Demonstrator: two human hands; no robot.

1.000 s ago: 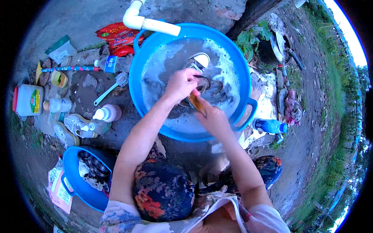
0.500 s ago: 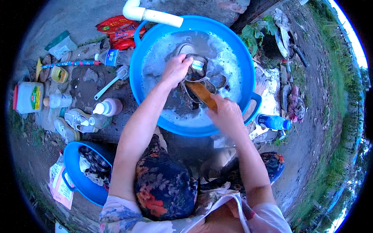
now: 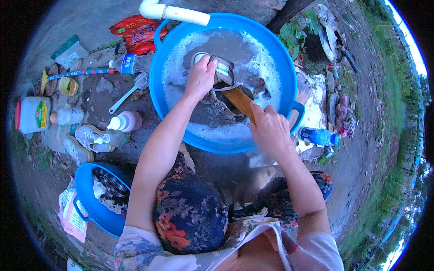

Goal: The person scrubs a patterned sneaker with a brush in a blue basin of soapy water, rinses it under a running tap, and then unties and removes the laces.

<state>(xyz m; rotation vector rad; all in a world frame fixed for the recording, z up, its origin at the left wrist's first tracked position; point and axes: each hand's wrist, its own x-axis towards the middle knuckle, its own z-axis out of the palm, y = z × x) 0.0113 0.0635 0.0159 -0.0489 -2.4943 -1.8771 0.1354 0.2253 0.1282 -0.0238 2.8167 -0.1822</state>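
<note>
Hands [image 3: 201, 80] gripping shoe [image 3: 222, 70] and wooden handle [image 3: 239, 102], far end hidden, murky water [image 3: 224, 45]

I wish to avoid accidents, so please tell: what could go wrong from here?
The shoe might slip from the left fingers into the water. The wooden tool in the right fingers points toward the left ones, so a slip could knock them. Suds might splash out of the tub.

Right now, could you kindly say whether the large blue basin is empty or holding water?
Holding water: the large blue basin contains murky grey liquid with white foam; its depth I cannot tell.
</note>
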